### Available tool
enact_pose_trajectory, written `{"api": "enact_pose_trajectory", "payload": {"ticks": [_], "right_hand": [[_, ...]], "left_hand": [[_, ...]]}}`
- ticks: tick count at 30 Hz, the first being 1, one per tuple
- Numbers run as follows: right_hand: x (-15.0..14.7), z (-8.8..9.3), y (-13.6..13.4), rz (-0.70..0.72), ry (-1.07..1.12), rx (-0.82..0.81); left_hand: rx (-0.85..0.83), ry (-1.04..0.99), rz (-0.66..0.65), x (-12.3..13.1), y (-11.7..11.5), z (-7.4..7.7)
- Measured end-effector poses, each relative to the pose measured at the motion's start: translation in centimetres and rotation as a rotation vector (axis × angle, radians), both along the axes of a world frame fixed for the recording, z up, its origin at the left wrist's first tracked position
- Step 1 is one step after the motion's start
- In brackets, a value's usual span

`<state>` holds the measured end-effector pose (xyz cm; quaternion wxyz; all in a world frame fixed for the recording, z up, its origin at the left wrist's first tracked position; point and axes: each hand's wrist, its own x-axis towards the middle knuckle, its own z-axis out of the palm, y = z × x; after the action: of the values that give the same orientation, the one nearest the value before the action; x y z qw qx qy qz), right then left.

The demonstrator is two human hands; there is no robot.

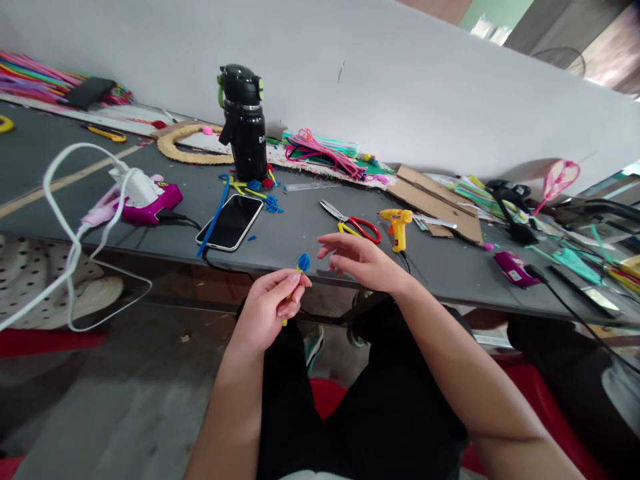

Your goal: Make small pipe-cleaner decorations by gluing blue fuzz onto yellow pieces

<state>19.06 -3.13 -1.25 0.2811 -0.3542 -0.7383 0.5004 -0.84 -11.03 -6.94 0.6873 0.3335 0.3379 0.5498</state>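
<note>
Between the fingertips of my left hand [275,303] is a small flower of pipe cleaner, with a blue head [303,262] and a yellow stem that pokes out below the fingers. My right hand [357,260] hovers over the table's front edge, its fingers apart and nothing in them. Just beyond it lie scissors [345,217] with red and yellow handles, and to their right stands a yellow glue gun [397,227]. A phone [231,223] lies left of the hands with a blue pipe cleaner [215,220] across it.
A black bottle [245,137] stands behind the phone. Purple power blocks, one at left [153,203] and one at right [517,269], trail cables. Cardboard [440,200] and pipe cleaner bundles [325,153] line the wall. A person's dark-clothed leg [560,373] is at right.
</note>
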Motion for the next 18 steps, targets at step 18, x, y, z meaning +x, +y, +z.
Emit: {"api": "enact_pose_trajectory", "payload": {"ticks": [18], "right_hand": [[-2.0,-0.3,-1.3,0.051,0.135,-0.194]], "left_hand": [[0.110,0.297,0.080,0.5,-0.4,0.0]]}}
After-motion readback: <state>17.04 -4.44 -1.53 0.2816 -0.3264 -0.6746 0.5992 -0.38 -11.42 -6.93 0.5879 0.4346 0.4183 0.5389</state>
